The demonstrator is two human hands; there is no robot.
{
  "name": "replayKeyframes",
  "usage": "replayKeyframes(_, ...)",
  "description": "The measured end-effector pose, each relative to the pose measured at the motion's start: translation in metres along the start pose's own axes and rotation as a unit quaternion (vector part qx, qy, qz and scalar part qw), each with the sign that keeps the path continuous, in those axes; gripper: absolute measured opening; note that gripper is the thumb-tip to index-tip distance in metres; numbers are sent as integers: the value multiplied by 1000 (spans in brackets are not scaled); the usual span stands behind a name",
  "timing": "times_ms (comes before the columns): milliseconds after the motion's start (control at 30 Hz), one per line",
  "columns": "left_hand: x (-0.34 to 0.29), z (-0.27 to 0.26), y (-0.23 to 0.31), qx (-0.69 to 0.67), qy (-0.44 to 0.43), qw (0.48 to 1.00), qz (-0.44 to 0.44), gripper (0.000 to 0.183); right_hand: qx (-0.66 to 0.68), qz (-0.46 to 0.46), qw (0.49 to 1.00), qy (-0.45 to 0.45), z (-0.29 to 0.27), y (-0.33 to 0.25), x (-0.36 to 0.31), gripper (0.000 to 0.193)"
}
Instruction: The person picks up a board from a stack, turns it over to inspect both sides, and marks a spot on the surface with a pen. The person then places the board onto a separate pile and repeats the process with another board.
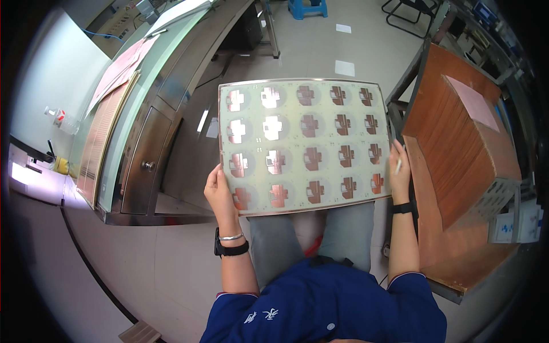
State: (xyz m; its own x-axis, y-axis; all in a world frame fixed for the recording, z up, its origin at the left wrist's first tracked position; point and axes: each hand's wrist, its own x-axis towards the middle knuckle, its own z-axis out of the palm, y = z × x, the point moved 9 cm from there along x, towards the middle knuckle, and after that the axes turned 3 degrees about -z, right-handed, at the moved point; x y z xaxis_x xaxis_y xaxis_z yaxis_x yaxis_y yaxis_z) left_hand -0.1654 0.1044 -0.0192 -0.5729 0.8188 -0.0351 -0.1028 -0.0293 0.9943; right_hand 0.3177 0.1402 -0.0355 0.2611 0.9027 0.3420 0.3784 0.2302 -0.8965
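Observation:
I hold a large pale green circuit panel (303, 146) flat above my knees; it carries rows of copper cross-shaped patterns. My left hand (219, 191) grips its lower left edge, thumb on top. My right hand (399, 171) grips the right edge and also has a thin white pen-like stick between its fingers. Both wrists wear black bands, and the left wrist also has a silver bangle.
A tilted stack of copper-coloured panels (457, 154) with a pink sheet on top leans on a rack at my right. At my left stands a steel bench (148, 143) with a cupboard door, bearing more copper panels (100, 137) and pink sheets. A blue stool (307, 8) is far ahead.

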Motion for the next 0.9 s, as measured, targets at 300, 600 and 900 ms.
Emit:
replayKeyframes(300,-17,-8,4,-103,-16,994,-39,24,254,124,959,23,-50,-6,8,37)
replayKeyframes(600,-32,4,11,-162,-125,976,-75,29,286,144,947,14,-58,-14,-9,33)
replayKeyframes(900,-28,8,22,-202,-174,956,-122,29,349,113,929,48,-70,-26,-8,31)
